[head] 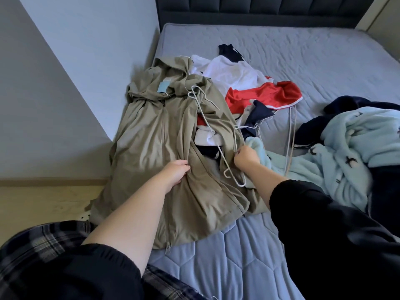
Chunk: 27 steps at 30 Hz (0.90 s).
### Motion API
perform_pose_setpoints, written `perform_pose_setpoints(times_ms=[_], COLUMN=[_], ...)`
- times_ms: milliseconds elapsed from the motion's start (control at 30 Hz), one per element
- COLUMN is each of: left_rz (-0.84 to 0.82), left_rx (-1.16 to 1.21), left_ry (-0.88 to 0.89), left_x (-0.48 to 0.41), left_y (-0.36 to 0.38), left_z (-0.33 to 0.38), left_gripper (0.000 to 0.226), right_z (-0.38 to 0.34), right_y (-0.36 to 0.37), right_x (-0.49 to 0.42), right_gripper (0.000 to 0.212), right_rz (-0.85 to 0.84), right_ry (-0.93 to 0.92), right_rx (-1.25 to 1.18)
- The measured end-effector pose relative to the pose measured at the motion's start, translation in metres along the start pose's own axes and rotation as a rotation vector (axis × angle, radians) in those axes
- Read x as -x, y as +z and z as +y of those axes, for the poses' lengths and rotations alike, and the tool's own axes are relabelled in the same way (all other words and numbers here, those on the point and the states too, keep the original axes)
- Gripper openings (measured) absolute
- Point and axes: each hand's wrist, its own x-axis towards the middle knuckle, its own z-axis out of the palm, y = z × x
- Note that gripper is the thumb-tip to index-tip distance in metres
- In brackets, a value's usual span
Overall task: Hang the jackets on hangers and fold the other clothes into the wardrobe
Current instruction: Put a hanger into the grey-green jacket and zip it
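Khaki jacket (151, 137), blue tag (163, 86) unreadable: left hand (176, 172) grips; right hand (246, 158) pinches hanger (235, 137).

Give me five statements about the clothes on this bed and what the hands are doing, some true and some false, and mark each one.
1. The khaki jacket lies spread on the mattress. True.
2. The left hand holds the red top. False: it grips the khaki jacket's fabric; the red garment lies untouched farther back.
3. A light blue tag sits near the jacket's hood. True.
4. The right hand lies flat and open. False: its fingers are curled, pinching a white wire hanger.
5. A pale blue fleece lies on the floor. False: the light blue fleece is on the bed, right of the hands.
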Motion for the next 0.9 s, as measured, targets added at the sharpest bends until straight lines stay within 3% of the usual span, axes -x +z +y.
perform_pose_setpoints(times_ms=[133,167,233,267,333,367,400,500,667,767,833,900], left_rz=[-0.003,-0.025,-0.088,-0.114,-0.145,-0.15,-0.153,-0.112,-0.007,-0.018,0.008,0.051], left_rx=[-0.287,-0.426,-0.799,-0.987,-1.231,-1.263,-1.241,-0.904,0.211,0.708,0.853,0.806], left_ry=[0.117,0.16,0.239,0.265,0.298,0.31,0.326,0.35,0.127,0.096,0.106,0.09], left_x=[-0.004,-0.004,-0.005,-0.005,-0.005,-0.004,-0.003,0.002,0.01,0.016,0.014,0.013], left_y=[0.007,0.008,0.012,0.014,0.016,0.015,0.012,0.004,-0.023,-0.054,-0.074,-0.086], left_z=[-0.013,-0.016,-0.024,-0.029,-0.04,-0.043,-0.045,-0.037,-0.011,0.0,-0.002,-0.006], left_gripper=[0.041,0.044,0.056,0.062,0.07,0.07,0.07,0.062,0.049,0.05,0.046,0.042], right_z=[-0.005,0.002,0.012,0.019,0.027,0.026,0.025,0.006,-0.03,-0.042,-0.049,-0.057], right_y=[-0.018,-0.021,-0.023,-0.024,-0.022,-0.021,-0.017,-0.008,0.014,0.025,0.032,0.037], right_x=[0.018,0.025,0.027,0.024,0.021,0.024,0.025,0.033,0.035,0.037,0.037,0.034], right_gripper=[0.027,0.027,0.026,0.025,0.025,0.023,0.021,0.024,0.022,0.026,0.025,0.023], right_rz=[0.07,0.058,0.105,0.136,0.296,0.372,0.392,0.326,0.188,0.167,0.156,0.139], right_ry=[0.24,0.214,0.235,0.242,0.25,0.287,0.244,0.058,-0.248,-0.379,-0.457,-0.475], right_rx=[-0.215,0.029,0.163,0.098,-0.258,-0.384,-0.341,-0.211,0.095,0.162,0.167,0.176])
